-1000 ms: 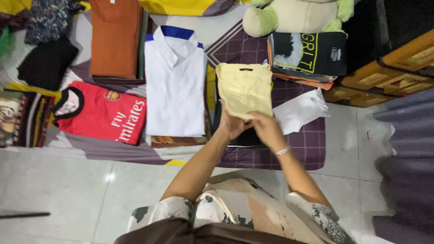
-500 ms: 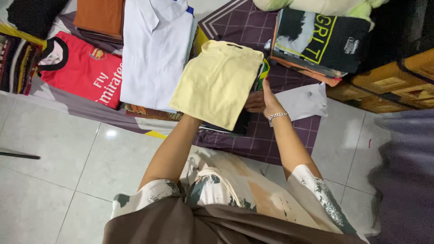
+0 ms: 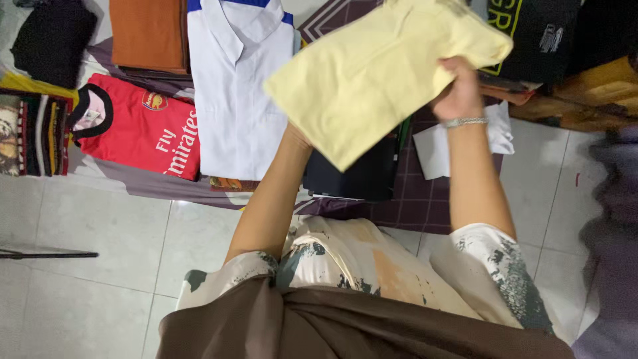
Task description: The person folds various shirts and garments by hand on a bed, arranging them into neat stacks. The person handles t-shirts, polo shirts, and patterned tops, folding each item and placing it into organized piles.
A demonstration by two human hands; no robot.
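A folded pale yellow shirt (image 3: 379, 73) is lifted off the pile and tilted, held between both hands. My right hand (image 3: 458, 90) grips its right edge, a silver bracelet on the wrist. My left hand is hidden under the shirt; only the forearm (image 3: 276, 193) shows, reaching up beneath it. Below the shirt lies a dark folded garment (image 3: 359, 176) on a purple checked cloth (image 3: 425, 206).
Folded clothes lie in a row on the cloth: a white collared shirt (image 3: 236, 100), a red jersey (image 3: 149, 133), an orange garment (image 3: 147, 33), a black printed shirt (image 3: 538, 30). A white folded piece (image 3: 438, 149) sits at right. Grey floor tiles (image 3: 100, 266) are below.
Both hands have raised the yellow shirt higher and to the right, off the pile. The dark garment beneath is now uncovered. The camera view has shifted slightly.
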